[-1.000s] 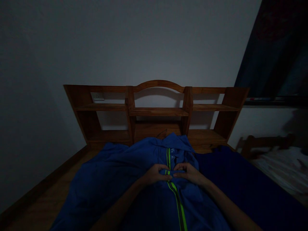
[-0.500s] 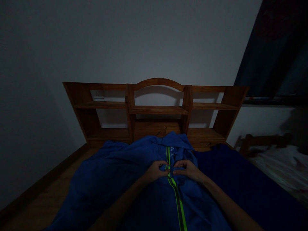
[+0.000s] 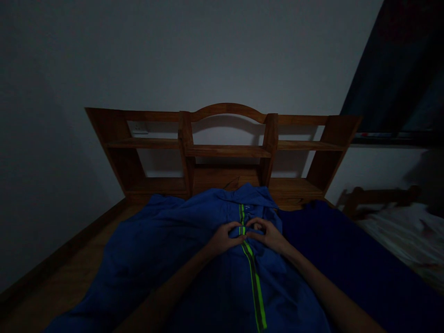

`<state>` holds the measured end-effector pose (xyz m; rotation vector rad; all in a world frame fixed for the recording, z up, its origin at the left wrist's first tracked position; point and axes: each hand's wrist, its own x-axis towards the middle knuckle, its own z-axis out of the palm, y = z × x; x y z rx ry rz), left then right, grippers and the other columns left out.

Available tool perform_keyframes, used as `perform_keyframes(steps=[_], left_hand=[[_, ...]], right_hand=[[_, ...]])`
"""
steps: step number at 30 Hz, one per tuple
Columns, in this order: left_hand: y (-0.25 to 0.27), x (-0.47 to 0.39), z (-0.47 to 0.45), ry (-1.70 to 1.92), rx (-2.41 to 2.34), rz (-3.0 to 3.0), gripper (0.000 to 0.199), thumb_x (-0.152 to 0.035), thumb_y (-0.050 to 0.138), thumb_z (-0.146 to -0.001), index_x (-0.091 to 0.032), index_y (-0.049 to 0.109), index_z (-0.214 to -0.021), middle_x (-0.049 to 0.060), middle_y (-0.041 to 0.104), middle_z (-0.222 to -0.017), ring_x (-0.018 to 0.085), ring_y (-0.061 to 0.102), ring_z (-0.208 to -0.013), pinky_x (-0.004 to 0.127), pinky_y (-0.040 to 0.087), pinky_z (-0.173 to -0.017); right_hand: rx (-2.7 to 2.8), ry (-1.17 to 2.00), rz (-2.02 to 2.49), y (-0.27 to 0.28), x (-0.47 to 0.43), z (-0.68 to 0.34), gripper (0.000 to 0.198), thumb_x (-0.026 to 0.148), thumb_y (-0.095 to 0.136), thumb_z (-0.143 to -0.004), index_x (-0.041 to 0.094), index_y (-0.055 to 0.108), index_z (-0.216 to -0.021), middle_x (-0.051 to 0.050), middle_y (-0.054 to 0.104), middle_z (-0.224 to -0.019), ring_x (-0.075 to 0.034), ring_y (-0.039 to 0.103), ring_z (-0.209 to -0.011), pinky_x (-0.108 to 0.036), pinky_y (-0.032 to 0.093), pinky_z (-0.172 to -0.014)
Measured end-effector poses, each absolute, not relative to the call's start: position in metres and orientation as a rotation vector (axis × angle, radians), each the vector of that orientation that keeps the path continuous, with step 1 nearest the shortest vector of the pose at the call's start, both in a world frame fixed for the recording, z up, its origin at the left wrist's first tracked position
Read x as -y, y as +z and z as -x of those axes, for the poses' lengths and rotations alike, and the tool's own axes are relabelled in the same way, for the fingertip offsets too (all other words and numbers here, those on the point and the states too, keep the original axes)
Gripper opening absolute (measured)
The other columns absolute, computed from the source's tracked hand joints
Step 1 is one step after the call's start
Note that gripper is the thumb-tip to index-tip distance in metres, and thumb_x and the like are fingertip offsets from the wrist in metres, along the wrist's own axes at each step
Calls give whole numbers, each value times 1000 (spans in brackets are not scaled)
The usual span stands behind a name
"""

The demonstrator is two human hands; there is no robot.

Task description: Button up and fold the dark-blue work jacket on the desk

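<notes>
A blue work jacket (image 3: 166, 259) lies spread in front of me, with a yellow-green and grey reflective strip (image 3: 255, 286) running down it. My left hand (image 3: 225, 238) pinches the cloth at the strip's left edge, thumb and forefinger closed on it. From the right, my right hand (image 3: 267, 235) grips the cloth just beside the strip, its fingertips almost meeting those of the left. Between the hands a short piece of the strip is bunched up. Any button or fastener there is too dark and small to make out.
Behind the jacket stands a wooden headboard with shelves (image 3: 229, 150) against a pale wall (image 3: 222, 55). Dark blue cloth (image 3: 340, 249) lies to the right. Further right are pale bedding (image 3: 409, 240) and a dark curtain (image 3: 402, 69). Wooden boards (image 3: 69, 289) show at lower left.
My right hand has moved slightly left, and its fingers now close on the cloth by the strip. The left hand keeps its pinch. The whole view has shifted a little.
</notes>
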<state>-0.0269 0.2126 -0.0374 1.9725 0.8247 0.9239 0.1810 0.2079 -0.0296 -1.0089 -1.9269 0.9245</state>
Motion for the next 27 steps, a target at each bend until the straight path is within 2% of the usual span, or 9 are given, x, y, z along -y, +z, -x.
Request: perform_keyframes(steps=[9,12,20,27], left_hand=[[-40,-209,21,1020,-969,-1898,39,-44,65,-71,-13,63,-95,2,63,-92,15,57,-87,21,41,-77],[-41,-210,22,1010,-1011,-1903,40,-44,66,-69,-12,64,-92,3,62,-86,15,57,-82,21,41,-72],[-47,-208,19,1049,-1014,-1996,41,-48,62,-72,-12,59,-92,2,59,-83,14,54,-80,21,39,-73],[-45,-210,20,996,-1036,-2110,41,-51,58,-75,-14,59,-94,1,60,-82,14,55,-77,20,39,-68]], right_hand=[[1960,931,1048,-30,-210,-181,32,40,64,-75,14,58,-93,2,40,-66,-8,37,-61,-21,28,-55],[1981,927,1071,-28,-207,-181,31,41,62,-76,13,58,-89,0,46,-71,-9,41,-66,-21,31,-59],[1973,957,1038,-30,-206,-180,29,39,59,-79,12,57,-88,-2,55,-80,-11,49,-74,-21,36,-66],[2096,828,1096,-31,-206,-179,30,38,49,-85,12,57,-74,-2,53,-70,-11,49,-67,-22,36,-62]])
